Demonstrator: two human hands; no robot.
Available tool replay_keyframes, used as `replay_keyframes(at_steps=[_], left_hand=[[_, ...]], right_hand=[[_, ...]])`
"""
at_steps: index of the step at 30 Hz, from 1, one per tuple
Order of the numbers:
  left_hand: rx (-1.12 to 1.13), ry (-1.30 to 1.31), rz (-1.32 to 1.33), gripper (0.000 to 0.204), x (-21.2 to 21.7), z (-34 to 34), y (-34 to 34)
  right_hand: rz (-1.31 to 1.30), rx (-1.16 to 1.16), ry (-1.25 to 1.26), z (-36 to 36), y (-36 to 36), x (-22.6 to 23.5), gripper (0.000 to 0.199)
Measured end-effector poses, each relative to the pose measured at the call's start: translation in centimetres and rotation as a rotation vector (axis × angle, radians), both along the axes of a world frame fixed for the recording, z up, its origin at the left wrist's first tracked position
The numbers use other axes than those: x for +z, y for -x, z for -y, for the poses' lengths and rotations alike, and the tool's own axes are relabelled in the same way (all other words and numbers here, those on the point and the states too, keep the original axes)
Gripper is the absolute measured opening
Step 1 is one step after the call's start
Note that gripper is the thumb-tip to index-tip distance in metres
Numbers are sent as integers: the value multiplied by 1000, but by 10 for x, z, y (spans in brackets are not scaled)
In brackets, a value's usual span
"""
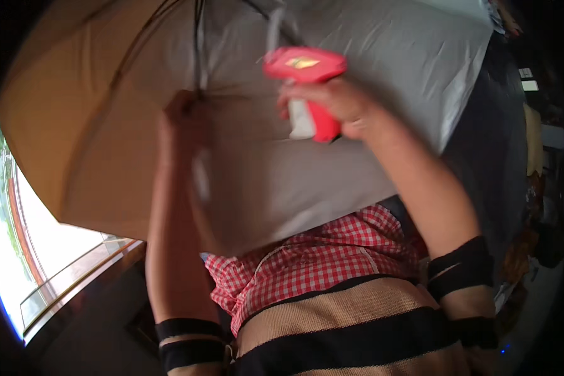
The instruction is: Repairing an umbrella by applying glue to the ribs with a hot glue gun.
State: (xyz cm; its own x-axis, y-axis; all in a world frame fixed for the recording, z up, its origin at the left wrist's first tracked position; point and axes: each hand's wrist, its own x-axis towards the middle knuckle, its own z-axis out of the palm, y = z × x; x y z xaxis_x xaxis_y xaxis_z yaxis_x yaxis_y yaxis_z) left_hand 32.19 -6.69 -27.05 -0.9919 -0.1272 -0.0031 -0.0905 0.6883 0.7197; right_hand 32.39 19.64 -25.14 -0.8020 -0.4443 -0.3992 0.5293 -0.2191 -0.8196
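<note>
An open umbrella [382,144] with a silver-grey inner side and dark ribs spreads over my lap. My left hand [183,111] is closed, pinching the umbrella where a dark rib [198,50] runs down to the fingers; its fingertips are blurred and partly hidden. In my right hand [338,103] is a red tagging gun [324,74] with a pale trigger, held upright by its grip. The gun stands above the cloth to the right of my left hand. A pale, blurred strip [274,30] rises from its front end.
A red-and-white checked cloth [332,250] lies across my lap below the umbrella's edge. On the left, beyond the canopy, is a bright window [50,250] with a sill or rail. Dim, cluttered items [536,207] stand along the right side.
</note>
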Motion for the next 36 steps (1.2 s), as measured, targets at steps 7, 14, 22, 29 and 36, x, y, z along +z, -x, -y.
replay_keyframes(at_steps=[7, 14, 22, 29, 36], left_hand=[[-136, 711, -322, 45, -7, 24, -14], [-348, 632, -116, 63, -25, -51, -111], [-313, 822, -173, 45, -56, -52, -117], [-431, 619, -561, 25, -87, -42, -108], [-435, 590, -293, 20, -88, -26, -94]], right_hand=[[55, 8, 133, -5, -46, -32, 26], [-115, 65, 240, -5, -47, -13, 36], [-430, -441, -138, -157, -212, 24, 31], [-66, -1259, -1372, -258, -426, -63, 49], [-107, -886, -1557, -187, -473, -146, 43]])
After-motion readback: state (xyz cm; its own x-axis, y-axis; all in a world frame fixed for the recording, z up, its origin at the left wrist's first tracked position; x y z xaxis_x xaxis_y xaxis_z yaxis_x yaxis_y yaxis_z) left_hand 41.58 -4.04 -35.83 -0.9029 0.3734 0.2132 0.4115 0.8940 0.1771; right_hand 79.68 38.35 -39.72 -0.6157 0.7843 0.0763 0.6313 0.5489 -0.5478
